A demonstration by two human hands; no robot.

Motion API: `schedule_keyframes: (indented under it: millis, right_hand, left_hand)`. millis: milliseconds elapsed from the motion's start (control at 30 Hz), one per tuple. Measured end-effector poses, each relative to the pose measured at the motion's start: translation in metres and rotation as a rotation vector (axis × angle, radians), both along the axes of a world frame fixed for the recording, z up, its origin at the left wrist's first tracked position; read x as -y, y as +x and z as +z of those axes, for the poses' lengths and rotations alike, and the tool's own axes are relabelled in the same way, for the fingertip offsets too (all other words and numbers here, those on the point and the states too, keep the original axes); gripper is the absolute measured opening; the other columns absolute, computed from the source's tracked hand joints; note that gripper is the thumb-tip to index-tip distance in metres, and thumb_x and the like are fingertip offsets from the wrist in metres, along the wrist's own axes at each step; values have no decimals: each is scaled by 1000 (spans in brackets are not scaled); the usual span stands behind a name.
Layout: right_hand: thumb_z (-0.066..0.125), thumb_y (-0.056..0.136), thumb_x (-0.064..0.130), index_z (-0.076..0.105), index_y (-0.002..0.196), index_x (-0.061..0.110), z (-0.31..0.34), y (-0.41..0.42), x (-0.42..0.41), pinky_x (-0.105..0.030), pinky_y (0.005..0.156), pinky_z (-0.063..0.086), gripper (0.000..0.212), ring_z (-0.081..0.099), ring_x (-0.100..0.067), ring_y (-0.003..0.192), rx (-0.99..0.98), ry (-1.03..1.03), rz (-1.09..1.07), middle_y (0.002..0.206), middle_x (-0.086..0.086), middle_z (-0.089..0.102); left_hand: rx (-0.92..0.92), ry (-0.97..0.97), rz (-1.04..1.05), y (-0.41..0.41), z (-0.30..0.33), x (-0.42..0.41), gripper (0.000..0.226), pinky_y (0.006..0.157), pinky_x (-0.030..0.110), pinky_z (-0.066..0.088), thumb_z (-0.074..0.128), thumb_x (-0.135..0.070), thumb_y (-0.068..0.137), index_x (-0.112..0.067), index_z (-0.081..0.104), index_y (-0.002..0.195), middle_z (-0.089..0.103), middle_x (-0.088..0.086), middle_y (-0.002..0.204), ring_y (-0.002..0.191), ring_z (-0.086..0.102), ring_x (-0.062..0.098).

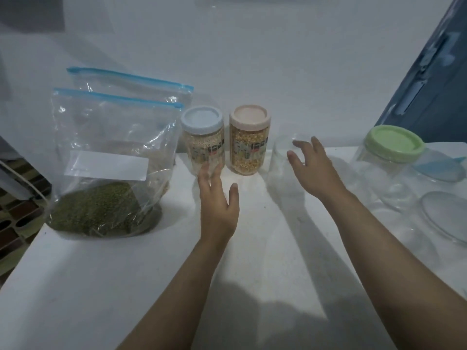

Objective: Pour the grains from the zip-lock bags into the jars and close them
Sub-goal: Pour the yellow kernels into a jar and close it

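Left hand (219,198): we reach it forward over the counter (252,248), fingers straight and spread, holding nothing; the blurred fingertips overlap the blue-lid jar (203,140), and we cannot tell if they touch it.
Right hand (312,164): stretched toward 1 o'clock, fingers spread wide, at the clear jar (280,162); we cannot tell if it touches.
Bags: front bag (106,162) at 10 o'clock holds green grains; back bag (131,89) stands mostly hidden behind it.
Jars: blue-lid jar and pink-lid jar (249,140) at 12 o'clock, both filled and capped; green-lid jar (389,157) at 2 o'clock.
Hard to see: the clear jar is faint, its outline barely readable.
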State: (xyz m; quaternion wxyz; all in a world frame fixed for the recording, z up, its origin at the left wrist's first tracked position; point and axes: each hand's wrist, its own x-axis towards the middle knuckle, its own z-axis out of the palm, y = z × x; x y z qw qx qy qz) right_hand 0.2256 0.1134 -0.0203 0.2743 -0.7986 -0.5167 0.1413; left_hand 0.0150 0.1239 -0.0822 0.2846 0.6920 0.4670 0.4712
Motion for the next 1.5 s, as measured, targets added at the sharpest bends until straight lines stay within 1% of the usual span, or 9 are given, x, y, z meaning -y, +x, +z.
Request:
schedule_keyframes:
  millis: [133,300,567,700,800,867,1067,1200,1500]
  right_hand:
    - [43,98,54,48,139,32,-2,-12,30,-45,113,33,47,52,-27,123,-51,91,69,161,-1,18]
    - [45,94,58,54,131,44,-13,-42,71,-48,114,34,40,27,-15,145,-172,192,256,159,14,20]
    - [45,99,45,51,137,34,-8,-47,86,-7,96,42,40,50,-7,126,-343,266,296,148,11,40]
    - [45,97,51,52,136,38,-4,-35,85,-30,108,41,42,46,-9,131,-300,215,357,152,14,36]
    - [50,100,37,55,133,24,-2,-21,84,-20,114,20,37,35,-23,140,42,398,204,153,-3,37]
    - [53,95,26,55,134,15,10,-5,82,-27,113,17,40,31,-36,139,270,506,-3,152,-14,36]
    - [53,97,27,19,155,11,34,47,56,-60,118,2,70,8,-43,148,383,28,-351,160,-19,18]
    - [52,97,15,45,140,13,28,53,53,-63,113,12,43,35,-38,133,435,142,-353,138,-15,48]
    - [55,93,0,68,112,14,12,20,79,-49,88,42,28,52,-33,103,361,512,-8,107,-5,68]
  left_hand:
    - [59,-117,-30,-4,0,20,38,119,29,25,44,-25,104,-23,43,142,28,-10,151,143,26,4]
    - [130,-219,-136,-6,5,43,42,119,40,30,34,-45,98,-34,40,138,40,-12,148,139,35,3]
    - [185,-239,-286,-11,-2,56,83,113,46,40,55,-62,86,-26,22,153,38,-10,152,139,39,11]
    - [168,-233,-260,-8,-1,56,83,113,46,39,55,-63,84,-28,22,152,38,-11,151,138,39,9]
    - [162,-242,-249,-7,-3,55,86,115,45,36,53,-65,83,-28,22,153,37,-10,152,139,37,7]
    - [158,-255,-246,-7,-3,56,85,116,42,35,53,-65,82,-31,20,153,36,-13,152,138,36,3]
    - [163,-250,-221,-4,-6,54,78,116,46,36,53,-67,83,-40,22,150,35,-14,152,139,36,7]
    - [172,-245,-204,-2,-4,54,66,115,46,36,54,-67,82,-58,21,139,36,-16,151,139,37,7]
    - [180,-210,-127,-6,-8,37,80,116,46,36,55,-66,84,-35,23,150,34,-15,152,140,36,8]
